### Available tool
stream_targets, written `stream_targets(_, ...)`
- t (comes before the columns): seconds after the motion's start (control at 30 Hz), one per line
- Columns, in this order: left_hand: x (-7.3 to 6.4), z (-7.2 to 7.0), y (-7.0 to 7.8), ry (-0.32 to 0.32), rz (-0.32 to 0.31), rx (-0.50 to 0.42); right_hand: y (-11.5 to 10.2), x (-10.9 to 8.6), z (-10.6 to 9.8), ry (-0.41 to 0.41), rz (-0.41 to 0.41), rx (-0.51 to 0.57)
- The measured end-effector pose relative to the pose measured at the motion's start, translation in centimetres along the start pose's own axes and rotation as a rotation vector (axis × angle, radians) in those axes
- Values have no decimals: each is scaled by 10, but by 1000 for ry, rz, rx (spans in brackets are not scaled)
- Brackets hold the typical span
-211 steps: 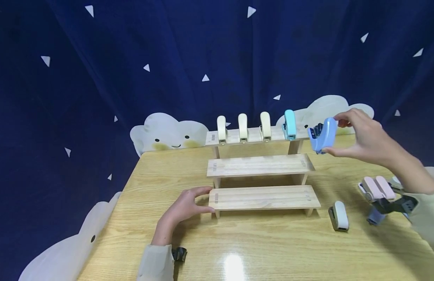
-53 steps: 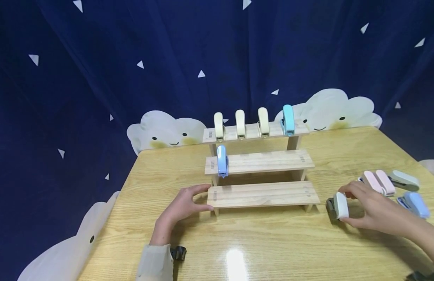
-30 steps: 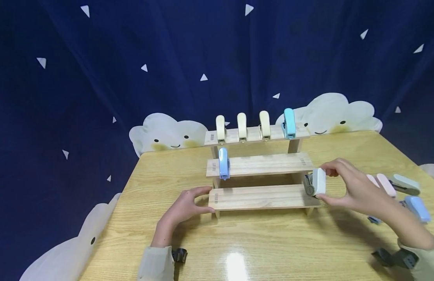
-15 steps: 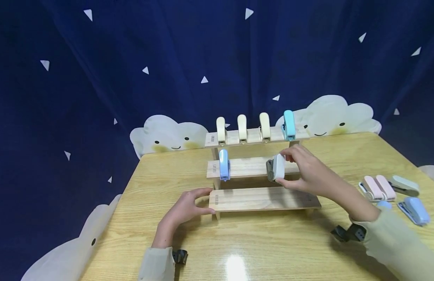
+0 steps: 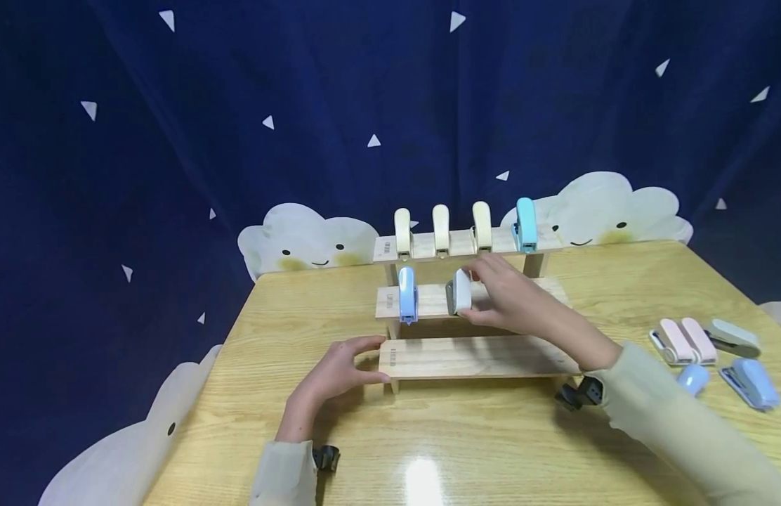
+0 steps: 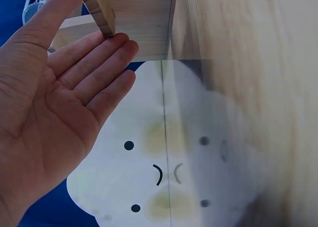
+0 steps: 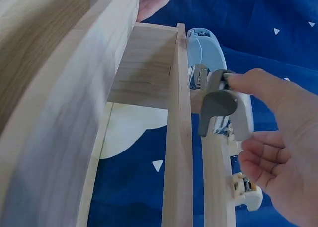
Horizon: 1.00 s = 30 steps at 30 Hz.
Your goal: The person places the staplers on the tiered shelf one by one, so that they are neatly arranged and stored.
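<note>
My right hand point(image 5: 517, 299) pinches a white-and-grey stapler point(image 5: 463, 290) between thumb and fingers, over the middle tier of a wooden three-step shelf point(image 5: 479, 356). To its left on that tier stands a blue stapler point(image 5: 407, 292). In the right wrist view the held stapler point(image 7: 243, 115) stays upright, close over the board beside the blue one point(image 7: 206, 50). My left hand point(image 5: 336, 369) holds the left end of the lowest tier, thumb at the front corner and forefinger at the back; the left wrist view shows its fingers point(image 6: 107, 63) against the board's end.
Along the top tier stand several staplers, cream ones point(image 5: 441, 228) and a turquoise one point(image 5: 526, 223). On the table point(image 5: 491, 450) at right lie two pink staplers point(image 5: 687, 341), a grey-white one point(image 5: 734, 336) and two blue ones point(image 5: 753, 383). A dark blue curtain point(image 5: 340, 91) hangs behind.
The blue stapler went from my right hand onto the middle tier. My right hand then picked the white stapler off the table and carried it left to that tier. My left hand stayed put.
</note>
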<state>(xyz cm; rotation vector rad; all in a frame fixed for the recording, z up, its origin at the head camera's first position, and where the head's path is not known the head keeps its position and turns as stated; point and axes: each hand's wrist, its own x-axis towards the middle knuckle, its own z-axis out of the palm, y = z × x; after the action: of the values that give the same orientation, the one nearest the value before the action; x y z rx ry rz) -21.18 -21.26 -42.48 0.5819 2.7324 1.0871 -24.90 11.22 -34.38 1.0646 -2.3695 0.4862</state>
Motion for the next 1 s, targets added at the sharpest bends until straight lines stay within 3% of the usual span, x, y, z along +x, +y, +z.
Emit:
stream_targets(0.33,4,1,0,9,19,7,7,21,7,-172,60,52)
stream_targets(0.67,5,1,0,4,11,-6,6,26,5,-244,103,91)
stream_targets(0.83,4,2,-2,-3,4,5,5,19,1,-213,109,111)
stream_targets(1.0,1,1,-2,-3,-7,0,8,4,-14,-104,72,111)
